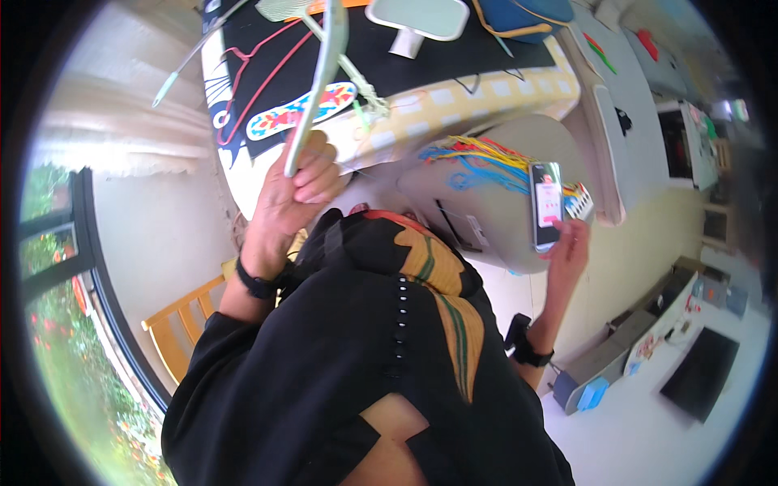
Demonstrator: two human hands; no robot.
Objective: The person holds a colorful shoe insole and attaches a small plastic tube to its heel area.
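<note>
My left hand [312, 174] is closed round a long, pale mint plastic handle [320, 89], raised above the near edge of the bed. Below it lies a white strip with a colourful pattern [271, 121]. My right hand [567, 243] has curled fingers on the lower end of a phone [545, 194] with a lit screen, over a grey padded seat [486, 227]. Beside the phone, blue, yellow and red cords [494, 162] lie on the seat with a small white slotted piece [577, 202] at their right.
The bed [559, 89] holds red hangers [239, 105], a pale framed rectangle [417, 18] and a blue bag [523, 16]. A window [85, 267] and wooden chair [174, 320] are at left. A white desk with a black screen [698, 374] stands at lower right.
</note>
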